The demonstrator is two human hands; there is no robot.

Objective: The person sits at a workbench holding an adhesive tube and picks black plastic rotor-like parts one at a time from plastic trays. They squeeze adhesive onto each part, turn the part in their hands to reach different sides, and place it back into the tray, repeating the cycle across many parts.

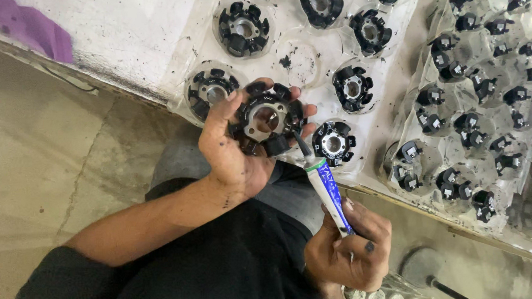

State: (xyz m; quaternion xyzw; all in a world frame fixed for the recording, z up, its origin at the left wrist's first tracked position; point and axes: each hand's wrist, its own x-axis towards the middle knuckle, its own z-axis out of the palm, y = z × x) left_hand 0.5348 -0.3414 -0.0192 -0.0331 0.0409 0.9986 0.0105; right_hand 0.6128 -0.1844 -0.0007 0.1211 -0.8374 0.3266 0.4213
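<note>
Head view, nearest first: the right hand (350, 248) grips a blue-and-white tube (327, 192), its dark nozzle touching the black ring-shaped core (266, 119) that the left hand (236, 145) clasps by the rim above the bench's near edge. Judging by this, the held core is mid-treatment. Beyond, a clear moulded tray (304, 63) holds similar cores, one pocket empty. At the right edge, a second tray (525, 130) carries small black parts.

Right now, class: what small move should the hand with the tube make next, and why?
Probably a gentle squeeze. The right hand holds the blue-and-white tube with its black nozzle touching the rim of the black stator ring, which the left hand holds steady above the white tray.
</note>
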